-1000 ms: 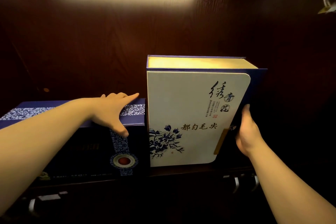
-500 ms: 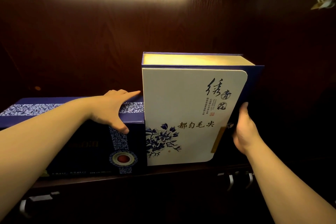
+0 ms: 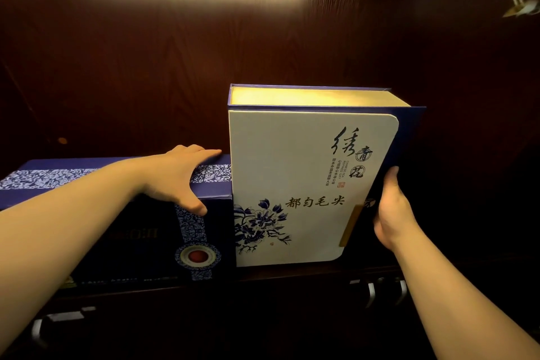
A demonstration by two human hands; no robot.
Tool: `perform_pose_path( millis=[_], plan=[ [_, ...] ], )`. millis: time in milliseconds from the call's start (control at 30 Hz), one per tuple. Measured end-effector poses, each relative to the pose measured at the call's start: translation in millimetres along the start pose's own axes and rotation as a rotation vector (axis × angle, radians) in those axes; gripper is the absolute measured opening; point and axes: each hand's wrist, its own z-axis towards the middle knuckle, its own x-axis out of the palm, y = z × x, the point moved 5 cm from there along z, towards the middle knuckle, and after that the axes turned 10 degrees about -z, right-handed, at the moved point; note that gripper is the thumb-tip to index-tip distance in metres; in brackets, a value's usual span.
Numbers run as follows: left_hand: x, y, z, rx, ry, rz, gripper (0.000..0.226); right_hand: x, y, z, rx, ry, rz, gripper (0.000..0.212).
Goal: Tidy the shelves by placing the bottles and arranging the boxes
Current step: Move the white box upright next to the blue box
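Metal drawer handles [image 3: 43, 327] catch a little light at the lower left, below the front edge of the dark wooden shelf [image 3: 306, 272]. On that shelf, at the left, lies a low, wide dark-blue cardboard box [image 3: 122, 231] with a white-and-blue patterned band running over its top and down its front to a round red-centred medallion. The left hand [image 3: 178, 178] rests on the right end of this box: its fingers [image 3: 204, 153] lie flat on the top panel and the thumb hooks over the front edge, so the hand is pressed on the box, not closed around it. Touching the right end of the blue box stands a tall white rectangular gift box [image 3: 304, 184] with a navy spine, blue painted flowers and black calligraphy on its cream front; it stands upright on the shelf, taller than its neighbour. The right hand [image 3: 391, 213] grips this box along its right edge, thumb at the front near a tan clasp strip, the other fingers hidden behind the navy side. A second pair of metal handles [image 3: 385, 292] shows under the shelf at the lower right. A dark wood-grain back panel [image 3: 175, 67] fills the space behind both boxes.
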Motion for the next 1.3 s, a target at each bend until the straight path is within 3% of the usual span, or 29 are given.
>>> perform_pose_path(
  millis=[167, 300, 400, 767, 1067, 1300],
  plan=[
    [-1, -5, 3, 0.004, 0.006, -0.002, 0.143, -1, 1, -1, 0.009, 0.01, -0.003, 0.065],
    [-7, -36, 10, 0.156, -0.206, -0.371, 0.135, -3, -10, -4, 0.033, 0.02, -0.045, 0.066],
    [-4, -48, 16, 0.18, -0.233, -0.496, 0.119, -5, -19, -5, 0.044, 0.017, -0.059, 0.069],
    [-3, -48, 17, 0.188, -0.239, -0.528, 0.112, -8, -21, -6, 0.034, 0.021, -0.077, 0.076],
    [2, -47, 16, 0.173, -0.252, -0.572, 0.108, -6, -20, -5, 0.033, 0.045, -0.029, 0.07],
    [7, -46, 11, 0.181, -0.269, -0.616, 0.084, -6, -28, -3, 0.015, 0.012, -0.014, 0.081]
  ],
)
